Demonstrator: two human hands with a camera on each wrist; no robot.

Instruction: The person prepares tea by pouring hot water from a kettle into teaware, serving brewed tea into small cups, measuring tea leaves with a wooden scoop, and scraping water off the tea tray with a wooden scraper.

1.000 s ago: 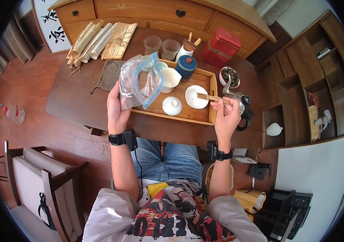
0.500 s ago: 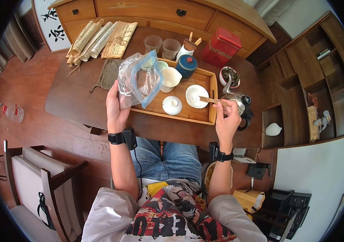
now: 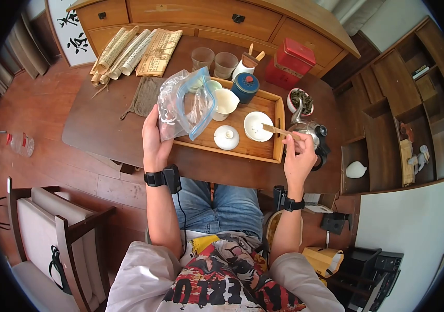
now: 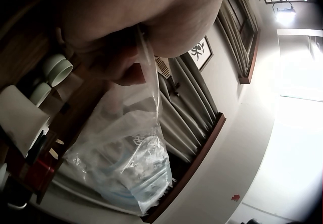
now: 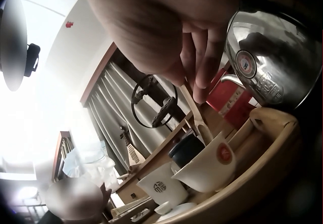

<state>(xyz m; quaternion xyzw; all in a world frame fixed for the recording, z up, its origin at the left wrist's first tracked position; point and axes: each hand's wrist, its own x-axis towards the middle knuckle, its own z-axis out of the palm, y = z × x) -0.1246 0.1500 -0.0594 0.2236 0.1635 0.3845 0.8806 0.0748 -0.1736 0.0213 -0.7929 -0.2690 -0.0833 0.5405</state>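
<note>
Plastic bag (image 3: 172, 112) partly hides a green cup (image 3: 216, 85); the left wrist view's top edge crops the left hand (image 4: 146, 19).

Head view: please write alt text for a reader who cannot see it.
A person's left hand holds a clear plastic bag while the right hand pinches a wooden scoop, its tip at a white bowl. The bowl sits on a wooden tray with a white lid, a pitcher and a blue jar.

So both forearms (image 3: 162, 221) are stretched out front, left hand (image 3: 156, 143) gripping, right hand (image 3: 300, 158) doing a thumb-and-finger pinch, pretty well apart.
</note>
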